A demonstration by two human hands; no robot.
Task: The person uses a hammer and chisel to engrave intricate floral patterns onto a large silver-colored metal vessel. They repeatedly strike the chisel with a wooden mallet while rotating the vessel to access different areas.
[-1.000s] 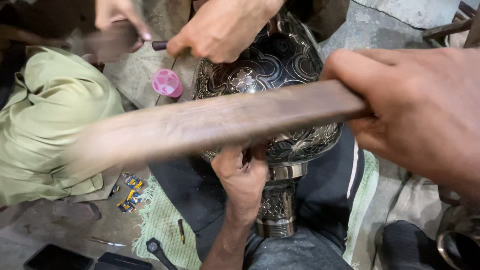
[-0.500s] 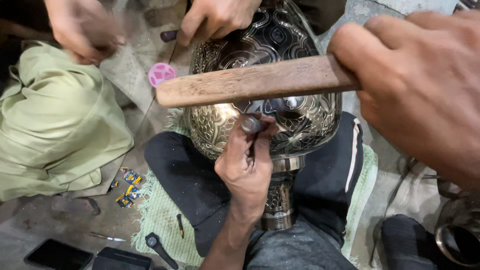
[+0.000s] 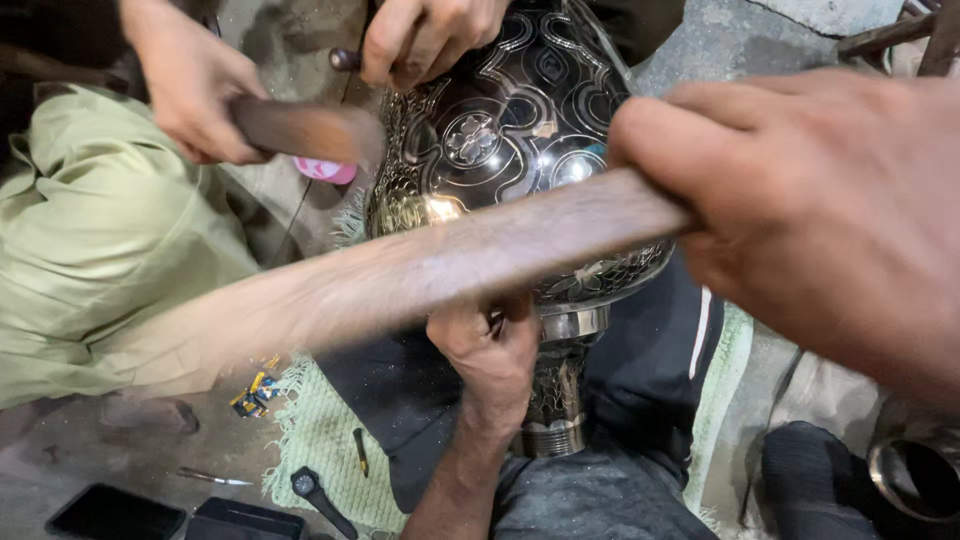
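Large engraved metal vase (image 3: pixel 500 150) lying tilted across the lap, dark patterned body up top, ribbed neck (image 3: pixel 555 400) pointing down toward the camera. Right hand (image 3: pixel 810 210) huge in the foreground, fingers wrapped tight around the end of a long wooden stick (image 3: pixel 420 270), which cuts slantwise across the vase body and blurs out toward the lower left, hiding a broad band of the engraving. Left hand (image 3: pixel 490 350) below the stick, curled against the vase's lower body just above the neck, fingers pressed together around something small and dark, possibly a punch, too hidden to tell. At the top, two hands of a co-worker: one (image 3: pixel 195 85) closed on a second wooden stick (image 3: pixel 300 130), the other (image 3: pixel 425 35) pinching a short dark tool (image 3: pixel 345 60) against the vase's upper shoulder; wrists cut off by the frame edge. Pink round lid or cap (image 3: pixel 325 170) on the ground just under that second stick, half covered. Pale green cloth (image 3: pixel 90 240) bunched at the left, over what seems a knee. Light green mat (image 3: pixel 320 440) under the dark trousers, with a small dark-handled tool (image 3: pixel 320 495) and a thin stub (image 3: pixel 359 450) lying on it. Small yellow-and-blue scraps (image 3: pixel 255 390) on the bare floor nearby, two flat dark slabs (image 3: pixel 175 515) at the bottom edge, partly cut off. Rim of a metal vessel (image 3: pixel 915 480) at the lower right corner, inside dark, contents not visible.
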